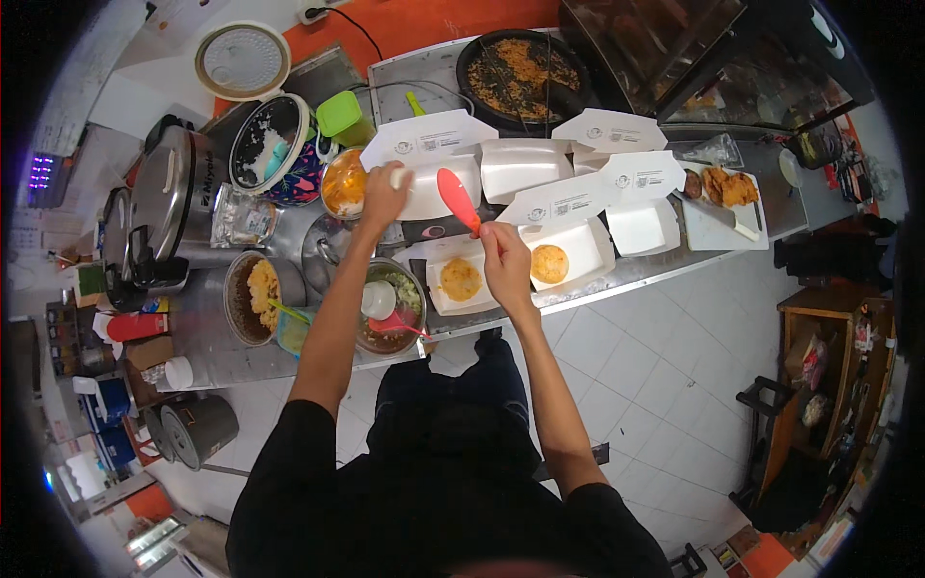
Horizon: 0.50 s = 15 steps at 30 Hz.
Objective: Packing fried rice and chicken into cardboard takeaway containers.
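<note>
The pale square-tiled floor (617,356) is crossed by thin joints. At right, a brown wooden open-fronted cabinet (819,301) is placed. Orange wall (434,24) is seen beyond the long metal counter (198,342).

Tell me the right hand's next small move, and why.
Probably move the flat red spatula toward the round bowl of orange food: the right hand grips it, no food shows on it, and the bowl sits beside the left hand.
</note>
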{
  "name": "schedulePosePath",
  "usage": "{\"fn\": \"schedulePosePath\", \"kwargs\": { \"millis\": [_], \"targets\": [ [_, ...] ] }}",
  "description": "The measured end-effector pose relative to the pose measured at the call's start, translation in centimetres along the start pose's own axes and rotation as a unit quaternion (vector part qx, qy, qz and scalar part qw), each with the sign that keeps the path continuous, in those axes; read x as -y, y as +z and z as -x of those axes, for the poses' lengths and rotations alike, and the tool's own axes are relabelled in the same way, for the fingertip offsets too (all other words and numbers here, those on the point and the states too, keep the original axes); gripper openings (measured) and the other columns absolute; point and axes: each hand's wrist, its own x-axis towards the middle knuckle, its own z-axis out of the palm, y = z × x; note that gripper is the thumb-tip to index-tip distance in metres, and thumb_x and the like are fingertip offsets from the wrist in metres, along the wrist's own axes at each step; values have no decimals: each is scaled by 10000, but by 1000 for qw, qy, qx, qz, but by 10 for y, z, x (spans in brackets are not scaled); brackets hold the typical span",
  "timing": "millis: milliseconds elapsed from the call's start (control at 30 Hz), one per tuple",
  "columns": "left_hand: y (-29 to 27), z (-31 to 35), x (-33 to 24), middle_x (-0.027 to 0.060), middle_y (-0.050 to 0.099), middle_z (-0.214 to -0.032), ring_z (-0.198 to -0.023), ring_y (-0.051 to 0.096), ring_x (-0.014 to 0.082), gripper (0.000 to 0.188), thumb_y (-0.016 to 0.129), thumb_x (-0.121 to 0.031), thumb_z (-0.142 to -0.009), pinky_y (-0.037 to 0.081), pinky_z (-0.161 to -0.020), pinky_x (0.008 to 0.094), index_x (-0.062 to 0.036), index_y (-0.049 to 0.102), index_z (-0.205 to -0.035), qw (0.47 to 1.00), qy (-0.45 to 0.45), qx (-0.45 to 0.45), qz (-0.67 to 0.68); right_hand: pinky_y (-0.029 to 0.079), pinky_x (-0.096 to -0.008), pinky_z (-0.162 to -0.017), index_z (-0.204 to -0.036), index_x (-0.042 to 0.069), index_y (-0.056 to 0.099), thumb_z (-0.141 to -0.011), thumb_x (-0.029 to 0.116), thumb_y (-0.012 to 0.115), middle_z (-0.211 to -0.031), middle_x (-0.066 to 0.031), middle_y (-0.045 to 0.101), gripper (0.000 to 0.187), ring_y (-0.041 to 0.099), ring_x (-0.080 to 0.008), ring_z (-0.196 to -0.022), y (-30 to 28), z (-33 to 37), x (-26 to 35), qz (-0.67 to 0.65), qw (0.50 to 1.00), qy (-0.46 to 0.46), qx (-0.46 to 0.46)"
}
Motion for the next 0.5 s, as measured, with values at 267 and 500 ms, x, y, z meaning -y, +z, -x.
{"fn": "schedulePosePath", "kwargs": {
  "millis": [267, 500],
  "targets": [
    [1, 13, -57, 229, 587, -1169, -1106, 551, 398, 419, 724, -265, -855, 446, -975, 466, -16, 630, -1178, 999, 40, -19, -29, 473, -324, -676, -945, -14, 677, -1017, 178, 528, -912, -122, 665, 254, 600, -201, -736, -12, 9, 0, -42, 997, 39, -44],
    [-183, 116, -11, 139, 602, -1201, -1101, 582, 228, 408, 671, -240, -941, 463, -962, 347, 3, 564, -1251, 937, -184, -273, 118, 354, -197, -612, -1038, 6, 663, -1049, 251, 483, -789, -2, 608, 305, 443, -16, -668, -6, 23, 53, -193, 953, 228, -46]
  ]
}}
